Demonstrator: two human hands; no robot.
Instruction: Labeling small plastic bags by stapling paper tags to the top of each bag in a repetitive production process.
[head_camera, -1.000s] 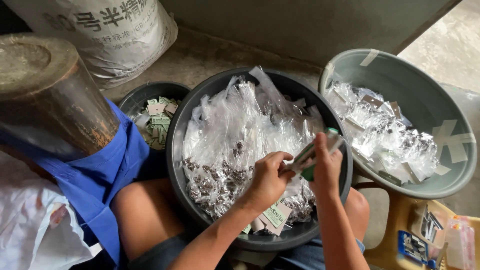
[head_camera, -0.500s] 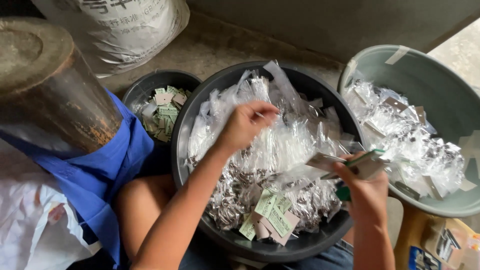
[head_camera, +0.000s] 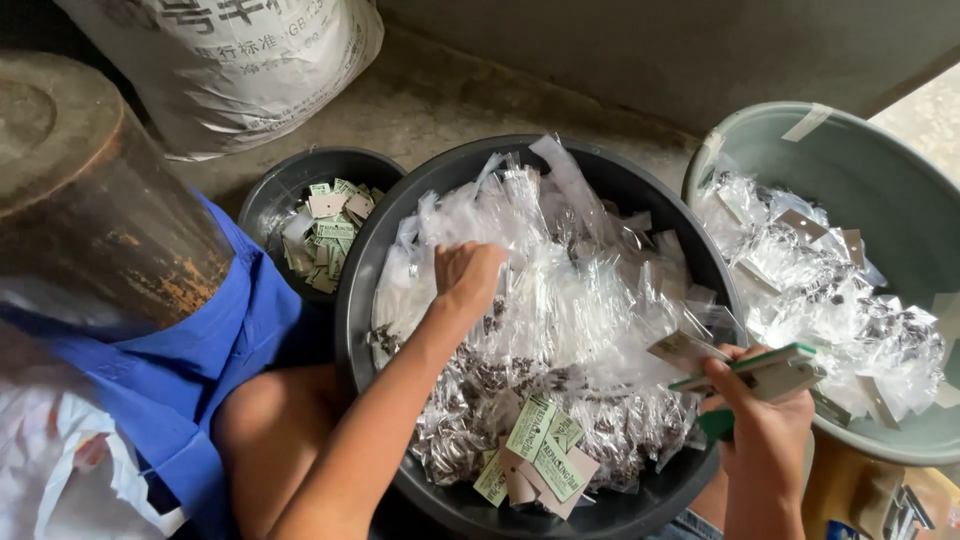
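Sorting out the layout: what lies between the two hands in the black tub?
In the head view, clear plastic packets fill the stretch between the left hand and the right hand, inside the black tub.

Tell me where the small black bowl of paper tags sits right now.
In the head view, the small black bowl sits on the person's left, touching the big black basin, below the white sack.

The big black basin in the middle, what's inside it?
The big black basin holds a heap of clear plastic packets, small dark pieces and green-and-white paper tags. The left hand digs into the packets. The bottom of the basin is covered.
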